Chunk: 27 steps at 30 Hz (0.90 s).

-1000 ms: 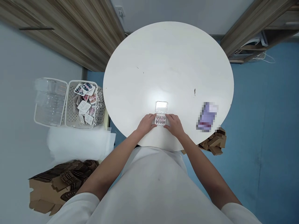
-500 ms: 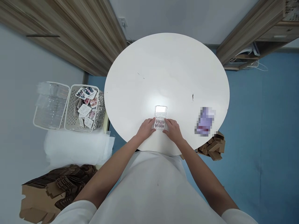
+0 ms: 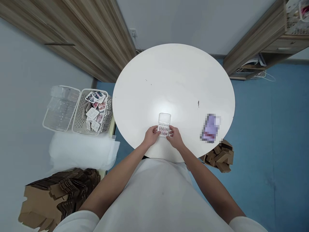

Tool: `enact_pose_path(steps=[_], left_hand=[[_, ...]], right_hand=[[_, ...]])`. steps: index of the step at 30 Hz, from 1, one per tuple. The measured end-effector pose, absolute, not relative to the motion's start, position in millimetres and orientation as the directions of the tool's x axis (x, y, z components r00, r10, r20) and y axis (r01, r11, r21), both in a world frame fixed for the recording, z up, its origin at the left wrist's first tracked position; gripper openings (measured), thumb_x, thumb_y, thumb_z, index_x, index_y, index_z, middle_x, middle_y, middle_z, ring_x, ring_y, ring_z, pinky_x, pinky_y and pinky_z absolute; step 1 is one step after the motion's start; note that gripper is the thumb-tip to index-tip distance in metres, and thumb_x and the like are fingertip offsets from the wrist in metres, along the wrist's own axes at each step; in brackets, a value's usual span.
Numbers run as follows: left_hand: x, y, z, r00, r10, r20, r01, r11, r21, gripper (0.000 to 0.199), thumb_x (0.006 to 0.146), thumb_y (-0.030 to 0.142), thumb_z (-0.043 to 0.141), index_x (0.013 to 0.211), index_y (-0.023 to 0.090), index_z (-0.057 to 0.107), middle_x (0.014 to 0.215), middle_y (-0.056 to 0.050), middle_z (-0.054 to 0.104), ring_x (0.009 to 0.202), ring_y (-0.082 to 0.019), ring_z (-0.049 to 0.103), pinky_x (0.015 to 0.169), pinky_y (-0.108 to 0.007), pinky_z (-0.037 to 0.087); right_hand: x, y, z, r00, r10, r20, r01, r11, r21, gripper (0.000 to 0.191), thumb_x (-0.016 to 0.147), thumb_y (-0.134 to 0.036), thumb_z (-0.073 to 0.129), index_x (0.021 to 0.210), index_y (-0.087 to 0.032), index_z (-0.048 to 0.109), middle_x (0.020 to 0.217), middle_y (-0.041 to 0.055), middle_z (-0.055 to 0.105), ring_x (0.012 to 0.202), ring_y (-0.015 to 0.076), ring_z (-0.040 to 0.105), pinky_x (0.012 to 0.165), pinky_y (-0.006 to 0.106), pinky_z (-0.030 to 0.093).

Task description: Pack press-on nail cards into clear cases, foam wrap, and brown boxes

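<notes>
A small clear plastic case (image 3: 164, 119) lies with its lid raised near the front edge of the white round table (image 3: 173, 77). Inside its lower half is a card (image 3: 163, 130) bearing two rows of small pinkish, nail-shaped pieces. My left hand (image 3: 151, 135) grips the left side of the case, the thumb reaching over its lower left corner. On the right side, my right hand (image 3: 175, 137) holds the case between thumb and curled fingers.
A blurred purple item (image 3: 210, 128) lies on the table's right. At left are a white basket of cards (image 3: 109, 111), a basket of clear cases (image 3: 58, 108), white sheets (image 3: 82, 149) and folded cardboard (image 3: 41, 203). Cardboard boxes (image 3: 222, 156) stand below right.
The view has shifted slightly. My left thumb has moved onto the case's lower left corner, and my right fingers are more curled at its right side.
</notes>
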<state>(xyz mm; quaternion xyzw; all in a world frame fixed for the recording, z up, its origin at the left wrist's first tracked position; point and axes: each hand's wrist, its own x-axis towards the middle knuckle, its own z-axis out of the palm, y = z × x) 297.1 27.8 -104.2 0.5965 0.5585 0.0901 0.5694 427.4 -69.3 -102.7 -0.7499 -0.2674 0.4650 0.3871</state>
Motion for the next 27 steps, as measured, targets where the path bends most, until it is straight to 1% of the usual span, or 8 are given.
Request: enact_pose_path(steps=[4,6,8,13,16,21,24,27], left_hand=[[285.8,29.0,-91.9,0.371,0.745,-0.555,0.483,0.355,0.8,0.034,0.069,0.034,0.061,0.099,0.018,0.06,0.079,-0.002,0.058,0.068,-0.012,0.052,0.069,-0.027,0.042],[278.8,30.9,-84.7,0.396,0.735,-0.551,0.451,0.367,0.814,0.031,0.069,0.035,0.06,0.095,0.017,0.06,0.08,-0.003,0.058,0.065,-0.011,0.052,0.066,-0.027,0.042],[271.8,33.7,-77.6,0.445,0.718,-0.535,0.417,0.363,0.833,0.029,0.069,0.034,0.061,0.092,0.016,0.06,0.081,-0.004,0.059,0.065,-0.011,0.053,0.064,-0.026,0.042],[255.4,43.2,-60.4,0.544,0.686,-0.483,0.347,0.34,0.874,0.025,0.063,0.028,0.066,0.083,0.015,0.058,0.067,0.0,0.056,0.061,-0.009,0.052,0.061,-0.023,0.042],[244.0,50.3,-51.2,0.583,0.669,-0.461,0.318,0.334,0.887,0.025,0.061,0.028,0.067,0.081,0.015,0.058,0.065,0.001,0.055,0.06,-0.009,0.052,0.06,-0.023,0.042],[219.6,62.4,-41.1,0.686,0.568,-0.455,0.256,0.397,0.881,0.031,0.062,0.034,0.069,0.084,0.015,0.058,0.069,0.0,0.058,0.062,-0.01,0.055,0.062,-0.025,0.044],[206.5,68.0,-36.4,0.738,0.503,-0.45,0.241,0.426,0.872,0.033,0.061,0.034,0.072,0.085,0.015,0.059,0.07,-0.001,0.06,0.064,-0.01,0.056,0.065,-0.026,0.045],[197.3,72.1,-31.6,0.767,0.435,-0.472,0.242,0.486,0.84,0.034,0.06,0.033,0.074,0.085,0.015,0.059,0.068,0.0,0.061,0.062,-0.009,0.057,0.064,-0.026,0.045]], right_hand=[[418.1,-74.4,-92.4,0.444,0.785,-0.432,0.025,-0.493,-0.87,0.06,0.062,-0.013,0.053,0.12,-0.024,0.044,0.111,0.0055,0.045,0.09,0.016,0.05,0.076,0.033,0.048],[411.3,-77.9,-85.8,0.462,0.783,-0.416,0.005,-0.471,-0.882,0.058,0.062,-0.014,0.053,0.118,-0.024,0.045,0.11,0.0053,0.046,0.09,0.0159,0.05,0.075,0.033,0.047],[403.5,-81.0,-78.1,0.486,0.773,-0.408,-0.034,-0.449,-0.893,0.056,0.062,-0.015,0.054,0.117,-0.025,0.047,0.11,0.0048,0.047,0.09,0.0157,0.05,0.075,0.032,0.047],[381.2,-83.8,-53.2,0.547,0.742,-0.387,-0.141,-0.373,-0.917,0.052,0.063,-0.019,0.059,0.113,-0.026,0.051,0.109,0.004,0.049,0.086,0.0143,0.05,0.073,0.031,0.047],[367.3,-80.5,-38.7,0.578,0.722,-0.379,-0.216,-0.312,-0.925,0.048,0.063,-0.024,0.063,0.11,-0.025,0.054,0.105,0.0041,0.051,0.083,0.0134,0.051,0.071,0.029,0.046],[349.3,-66.9,-24.2,0.65,0.62,-0.44,-0.422,-0.187,-0.887,0.04,0.069,-0.04,0.06,0.106,-0.024,0.056,0.099,0.003,0.055,0.071,0.0108,0.052,0.068,0.028,0.044],[341.3,-57.7,-18.2,0.596,0.643,-0.481,-0.52,-0.148,-0.842,0.037,0.071,-0.047,0.056,0.1,-0.022,0.06,0.09,0.0029,0.061,0.069,0.0121,0.053,0.066,0.028,0.043],[333.8,-52.9,-12.8,0.57,0.667,-0.48,-0.545,-0.13,-0.828,0.039,0.068,-0.043,0.062,0.101,-0.023,0.059,0.085,0.0021,0.064,0.069,0.0129,0.054,0.066,0.028,0.042]])
